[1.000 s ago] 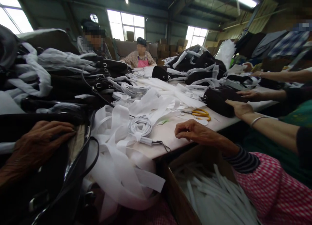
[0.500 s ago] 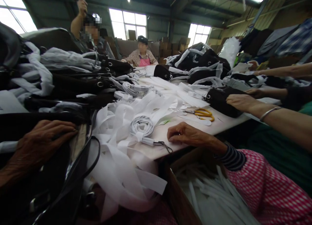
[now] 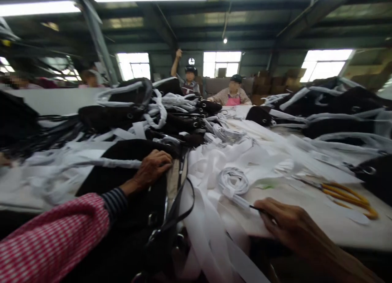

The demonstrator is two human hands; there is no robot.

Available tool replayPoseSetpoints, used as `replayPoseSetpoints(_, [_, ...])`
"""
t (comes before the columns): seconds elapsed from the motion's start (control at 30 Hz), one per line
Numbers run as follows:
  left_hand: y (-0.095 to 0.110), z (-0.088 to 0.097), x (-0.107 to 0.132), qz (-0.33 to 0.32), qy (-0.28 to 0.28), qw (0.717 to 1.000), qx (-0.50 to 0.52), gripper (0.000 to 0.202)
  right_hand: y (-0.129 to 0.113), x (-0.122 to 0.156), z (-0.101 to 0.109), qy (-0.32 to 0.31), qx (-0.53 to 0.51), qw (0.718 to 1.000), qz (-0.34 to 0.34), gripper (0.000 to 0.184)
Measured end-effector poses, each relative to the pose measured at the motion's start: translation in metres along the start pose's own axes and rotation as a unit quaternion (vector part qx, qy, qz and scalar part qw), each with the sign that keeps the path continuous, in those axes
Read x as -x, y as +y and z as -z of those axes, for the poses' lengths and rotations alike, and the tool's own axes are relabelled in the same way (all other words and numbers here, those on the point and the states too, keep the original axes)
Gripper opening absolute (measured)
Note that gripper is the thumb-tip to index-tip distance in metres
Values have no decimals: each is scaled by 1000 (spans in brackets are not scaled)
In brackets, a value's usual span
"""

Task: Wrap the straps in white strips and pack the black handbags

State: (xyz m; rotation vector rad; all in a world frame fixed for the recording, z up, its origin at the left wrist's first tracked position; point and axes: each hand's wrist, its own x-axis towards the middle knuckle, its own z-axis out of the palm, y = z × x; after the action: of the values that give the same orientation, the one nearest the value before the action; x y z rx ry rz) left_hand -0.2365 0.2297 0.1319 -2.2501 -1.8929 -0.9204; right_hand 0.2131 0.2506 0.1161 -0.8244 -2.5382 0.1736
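Observation:
A black handbag (image 3: 122, 217) lies in front of me with its zipped opening facing right and a pale lining strip showing. My left hand (image 3: 153, 168) rests on its upper side by that opening, fingers bent and gripping the fabric. Beyond the bag, a coiled shoulder strap (image 3: 234, 181) in white wrapping sits on the table. My right hand (image 3: 281, 217) pinches the dark hook end of this strap; the fingers hide most of the hook. Loose white wrapping strips (image 3: 202, 201) spread between the bag and the coil and hang over the table edge.
Yellow-handled scissors (image 3: 349, 195) lie at the right of the table (image 3: 300, 201). Black bags with wrapped handles are piled at the left (image 3: 174, 123) and right (image 3: 337, 123). Two people work at the far end, one with an arm raised (image 3: 176, 62).
My view has swung left and up. My right hand, earlier beside the strap's hook, has now taken hold of it. My left hand stays on the bag.

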Motion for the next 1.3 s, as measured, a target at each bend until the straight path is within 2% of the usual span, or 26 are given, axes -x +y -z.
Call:
replayPoseSetpoints(0.07, [-2,0,-2,17,6,1000,8,19,6,-12,10,75,-38,995,-43,16])
replayPoseSetpoints(0.13, [-2,2,-4,30,8,999,19,17,0,-32,23,113,-76,986,-97,17])
replayPoseSetpoints(0.2, [-2,4,-5,42,8,998,37,16,-18,-60,32,127,-124,976,-126,22])
replayPoseSetpoints(0.27, [-1,6,-6,54,8,997,60,17,-45,-93,30,145,-180,966,-115,26])
replayPoseSetpoints(0.4, [-1,10,-8,83,5,991,104,20,-97,-163,-4,147,-196,969,-30,22])
replayPoseSetpoints(0.5, [-3,12,-10,113,2,984,134,22,-125,-201,-36,97,-152,984,11,12])
replayPoseSetpoints(0.57, [-6,13,-11,134,-1,978,157,24,-134,-217,-53,48,-126,991,16,9])
replayPoseSetpoints(0.73, [-11,10,-12,178,4,960,218,24,-135,-230,-72,-62,-70,996,16,11])
replayPoseSetpoints(0.87, [-12,7,-11,197,21,949,246,24,-130,-237,-69,-97,22,995,7,20])
replayPoseSetpoints(1.0, [-11,6,-11,208,29,943,257,22,-131,-249,-60,-136,4,991,-10,22])
replayPoseSetpoints(1.13, [-13,3,-11,217,37,942,255,20,-136,-252,-57,-154,13,988,-21,19])
replayPoseSetpoints(1.3, [-13,-1,-12,213,42,945,246,19,-135,-252,-63,-145,38,989,-12,20])
